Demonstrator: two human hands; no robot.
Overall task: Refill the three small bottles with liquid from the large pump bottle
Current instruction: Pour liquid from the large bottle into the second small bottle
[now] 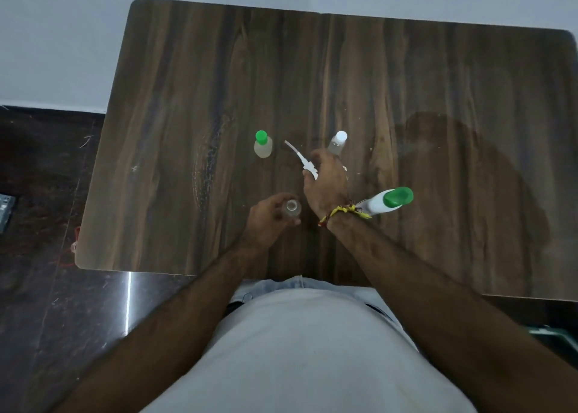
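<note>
On the table, near edge: everything is grouped within arm's reach.
Left hand: fingers curled round an uncapped small clear bottle, steadying it upright, mouth open to receive liquid.
Right hand: grips the white pump head with dip tube, lifted out, probably to free the big bottle's mouth.
Large bottle: just right of that wrist, green collar.
Waiting: green-capped small bottle and white-capped small bottle, both closed and standing beyond the hands.
</note>
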